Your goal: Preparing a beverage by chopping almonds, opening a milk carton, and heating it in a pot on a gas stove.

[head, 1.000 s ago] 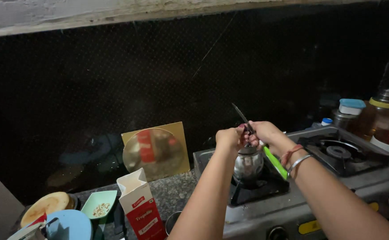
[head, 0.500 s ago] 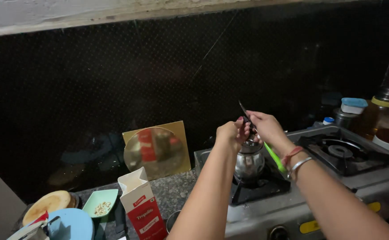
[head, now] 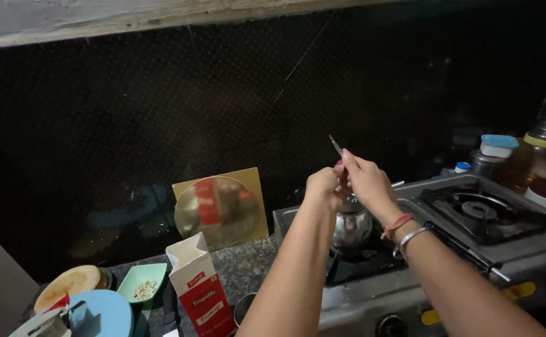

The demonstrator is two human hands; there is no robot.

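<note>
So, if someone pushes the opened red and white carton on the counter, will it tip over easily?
Probably yes: the carton is tall and narrow and already stands tilted. Its top is torn open, so contents could spill. The walls look like thin card and would likely dent.

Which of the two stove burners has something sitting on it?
The left burner, under the hands: a shiny steel pot sits on it. The right burner, nearer the jars, is bare.
</note>
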